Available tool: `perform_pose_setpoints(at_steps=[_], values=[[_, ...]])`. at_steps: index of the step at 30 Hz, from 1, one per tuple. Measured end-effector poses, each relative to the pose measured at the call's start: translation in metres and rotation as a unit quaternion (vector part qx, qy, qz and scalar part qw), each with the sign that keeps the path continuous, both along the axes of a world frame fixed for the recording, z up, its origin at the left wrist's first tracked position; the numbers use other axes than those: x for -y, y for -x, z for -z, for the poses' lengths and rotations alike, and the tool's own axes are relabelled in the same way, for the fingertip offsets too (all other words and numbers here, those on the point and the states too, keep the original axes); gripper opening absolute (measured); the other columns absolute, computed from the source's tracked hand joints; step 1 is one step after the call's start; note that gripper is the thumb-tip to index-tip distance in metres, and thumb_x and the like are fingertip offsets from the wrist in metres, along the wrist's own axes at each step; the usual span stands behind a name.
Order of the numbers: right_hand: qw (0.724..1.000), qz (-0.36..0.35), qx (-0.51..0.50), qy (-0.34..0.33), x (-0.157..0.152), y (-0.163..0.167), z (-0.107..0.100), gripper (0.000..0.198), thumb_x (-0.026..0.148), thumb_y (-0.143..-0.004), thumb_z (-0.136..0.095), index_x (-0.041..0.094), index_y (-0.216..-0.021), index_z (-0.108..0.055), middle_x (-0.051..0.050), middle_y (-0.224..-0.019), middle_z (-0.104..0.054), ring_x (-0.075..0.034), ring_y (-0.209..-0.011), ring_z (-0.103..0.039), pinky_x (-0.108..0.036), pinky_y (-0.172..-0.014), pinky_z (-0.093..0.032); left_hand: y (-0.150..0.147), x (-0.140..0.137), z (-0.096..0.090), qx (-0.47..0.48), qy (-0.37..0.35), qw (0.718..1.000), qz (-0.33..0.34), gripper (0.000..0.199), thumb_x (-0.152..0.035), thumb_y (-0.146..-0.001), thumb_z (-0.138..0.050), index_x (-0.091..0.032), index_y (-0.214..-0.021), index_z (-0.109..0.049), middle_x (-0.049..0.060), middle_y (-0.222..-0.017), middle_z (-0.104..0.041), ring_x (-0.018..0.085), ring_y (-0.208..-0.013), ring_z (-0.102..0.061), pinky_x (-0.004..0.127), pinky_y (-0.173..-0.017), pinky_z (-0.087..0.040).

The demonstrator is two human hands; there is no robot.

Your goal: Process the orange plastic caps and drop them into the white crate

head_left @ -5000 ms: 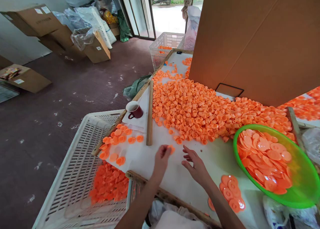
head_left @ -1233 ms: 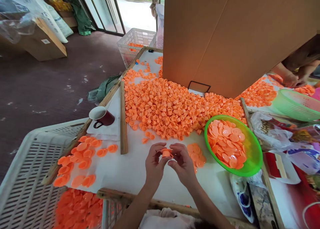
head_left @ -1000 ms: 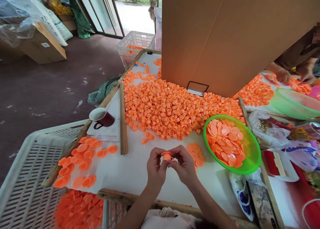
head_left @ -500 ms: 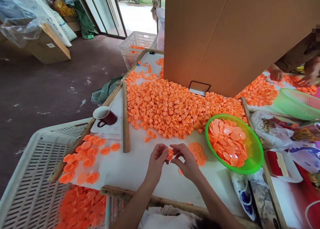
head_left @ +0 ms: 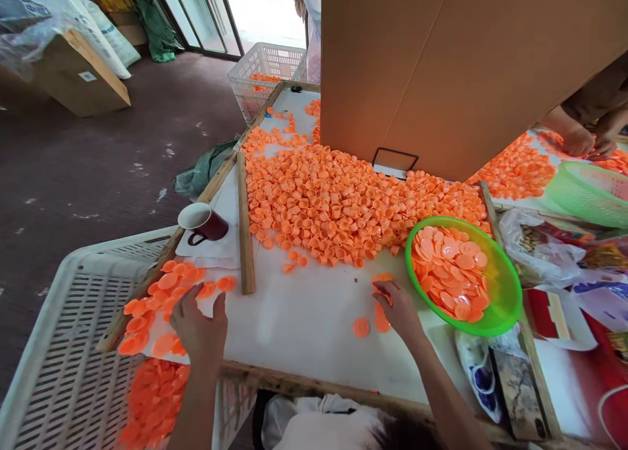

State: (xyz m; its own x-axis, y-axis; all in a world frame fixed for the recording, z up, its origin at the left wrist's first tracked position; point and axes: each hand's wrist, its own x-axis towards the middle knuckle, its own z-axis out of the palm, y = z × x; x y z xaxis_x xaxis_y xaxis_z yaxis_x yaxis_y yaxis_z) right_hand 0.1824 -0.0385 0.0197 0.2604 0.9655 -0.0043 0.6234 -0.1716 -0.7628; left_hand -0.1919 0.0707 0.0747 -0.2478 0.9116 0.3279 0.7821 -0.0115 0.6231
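Observation:
My left hand [head_left: 200, 322] is over the left end of the table, thumb and fingers apart, with nothing held in it. Beside and beneath it lie orange assembled-looking plastic pieces [head_left: 167, 282]. My right hand [head_left: 400, 309] reaches to a few flat orange discs [head_left: 362, 327] left of the green bowl. Its thumb and fingertips close around an orange disc, partly hidden by the fingers. More orange discs [head_left: 449, 267] fill the green bowl [head_left: 510, 299]. A wide heap of small orange cups [head_left: 333, 201] covers the far part of the table.
A dark red mug [head_left: 210, 226] stands behind a wooden strip [head_left: 246, 241]. A white crate [head_left: 88, 306] with orange pieces is below left. A large cardboard sheet [head_left: 417, 64] rises behind the heap. At far right are another person's hands [head_left: 581, 139]. A phone [head_left: 520, 391] lies near right.
My hands were together at the middle around a small orange piece. They have parted: the left moved left and opened, the right moved right to the loose discs.

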Motion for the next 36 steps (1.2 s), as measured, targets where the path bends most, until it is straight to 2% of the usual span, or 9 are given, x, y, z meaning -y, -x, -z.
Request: perform_pose_setpoints(at_steps=[4, 8, 14, 17, 19, 23, 27, 30, 36], values=[[0.999, 0.036, 0.037, 0.008, -0.003, -0.012, 0.022, 0.022, 0.022, -0.083, -0.049, 0.019, -0.100, -0.062, -0.010, -0.100, -0.061, -0.021, -0.089, -0.060, -0.036, -0.080, -0.048, -0.054, -0.003, -0.013, 0.048, 0.002, 0.991, 0.125, 0.020, -0.040, -0.079, -0.054, -0.023, -0.087, -0.060, 0.008, -0.082, -0.060, 0.026, -0.081, -0.055, 0.041, -0.078, -0.044], [0.994, 0.035, 0.099, 0.009, -0.011, -0.009, 0.029, 0.028, 0.020, -0.081, -0.051, 0.019, -0.107, -0.061, -0.010, -0.104, -0.059, -0.024, -0.097, -0.054, -0.038, -0.085, -0.044, -0.102, -0.013, 0.013, 0.024, 0.053, 0.964, 0.260, 0.011, -0.032, -0.076, -0.058, -0.024, -0.083, -0.062, 0.009, -0.086, -0.063, 0.030, -0.094, -0.055, 0.046, -0.090, -0.041], [0.981, 0.039, 0.187, 0.041, -0.012, -0.005, 0.024, 0.027, 0.018, -0.078, -0.056, 0.019, -0.103, -0.064, -0.012, -0.098, -0.060, -0.028, -0.094, -0.050, -0.039, -0.080, -0.042, -0.099, -0.024, 0.053, 0.027, 0.112, 0.967, 0.225, 0.019, -0.020, -0.078, -0.050, -0.019, -0.091, -0.064, 0.012, -0.097, -0.063, 0.029, -0.095, -0.055, 0.047, -0.086, -0.043], [0.980, 0.046, 0.189, 0.045, -0.011, -0.006, 0.021, 0.023, 0.020, -0.074, -0.061, 0.017, -0.096, -0.062, -0.012, -0.096, -0.060, -0.028, -0.091, -0.051, -0.039, -0.078, -0.041, -0.099, -0.015, 0.045, 0.160, 0.164, 0.957, 0.176, 0.020, -0.028, -0.078, -0.056, -0.017, -0.094, -0.061, 0.010, -0.092, -0.063, 0.022, -0.082, -0.059, 0.042, -0.079, -0.048], [0.982, 0.048, 0.176, 0.045, -0.009, -0.010, 0.021, 0.019, 0.021, -0.072, -0.061, 0.018, -0.091, -0.060, -0.010, -0.093, -0.061, -0.028, -0.089, -0.052, -0.039, -0.078, -0.040, -0.105, -0.004, 0.035, 0.299, 0.193, 0.925, 0.134, 0.027, -0.036, -0.076, -0.060, -0.016, -0.094, -0.057, 0.006, -0.086, -0.063, 0.018, -0.076, -0.061, 0.038, -0.077, -0.051], [0.995, 0.049, 0.071, 0.042, -0.005, -0.016, 0.024, 0.008, 0.025, -0.075, -0.058, 0.020, -0.081, -0.057, -0.006, -0.081, -0.062, -0.023, -0.080, -0.056, -0.037, -0.074, -0.042, -0.125, 0.015, 0.018, 0.529, 0.235, 0.809, 0.103, 0.032, -0.043, -0.071, -0.067, -0.016, -0.084, -0.054, 0.001, -0.078, -0.062, 0.015, -0.077, -0.065, 0.035, -0.081, -0.053], [0.986, 0.087, -0.141, 0.005, -0.004, 0.003, 0.022, 0.021, 0.035, -0.076, -0.060, 0.020, -0.092, -0.059, -0.005, -0.081, -0.063, -0.019, -0.070, -0.057, -0.032, -0.062, -0.046, -0.147, 0.026, 0.012, 0.625, 0.276, 0.726, 0.080, 0.035, -0.044, -0.066, -0.072, -0.014, -0.073, -0.057, 0.000, -0.074, -0.061, 0.015, -0.074, -0.066, 0.032, -0.078, -0.054], [0.943, 0.073, -0.326, -0.010, -0.012, 0.039, 0.007, 0.023, 0.036, -0.077, -0.062, 0.021, -0.094, -0.057, -0.003, -0.084, -0.062, -0.016, -0.068, -0.057, -0.028, -0.055, -0.048, -0.163, 0.033, 0.007, 0.634, 0.293, 0.712, 0.079, 0.033, -0.044, -0.066, -0.072, -0.014, -0.073, -0.060, 0.001, -0.075, -0.063, 0.014, -0.073, -0.064, 0.029, -0.074, -0.054], [0.866, 0.011, -0.499, -0.015, -0.035, 0.088, -0.030, 0.020, 0.028, -0.072, -0.069, 0.021, -0.083, -0.055, 0.003, -0.075, -0.057, -0.011, -0.063, -0.056, -0.025, -0.060, -0.050, -0.175, 0.044, 0.004, 0.564, 0.294, 0.753, 0.167, 0.026, -0.040, -0.078, -0.061, -0.015, -0.072, -0.060, -0.002, -0.067, -0.058, 0.011, -0.063, -0.052, 0.024, -0.062, -0.045]])
